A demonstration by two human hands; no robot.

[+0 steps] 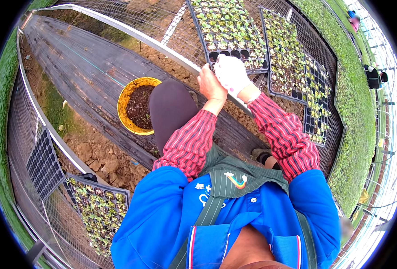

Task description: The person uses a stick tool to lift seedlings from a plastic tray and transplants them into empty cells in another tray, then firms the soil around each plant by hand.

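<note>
My left hand (212, 83), bare, is at the near left corner of a black plug tray (259, 71) of leafy seedlings. Right against it, my right hand (231, 72) wears a white glove and covers part of the tray's near edge. Both hands have their fingers bent and close together; whatever lies between the fingertips is hidden. Several dark cells (234, 53) without plants show just beyond the glove. To the left of my knee stands a yellow bucket (121, 116) with dark soil (138, 107) in it.
More seedling trays (285, 53) lie on the mesh bench (326, 43) at right. Its metal rail (171, 50) runs beside my hands. Black ground sheet (84, 64) covers the aisle. At lower left are an unplanted tray (44, 164) and a seedling tray (99, 212). People (373, 76) are far right.
</note>
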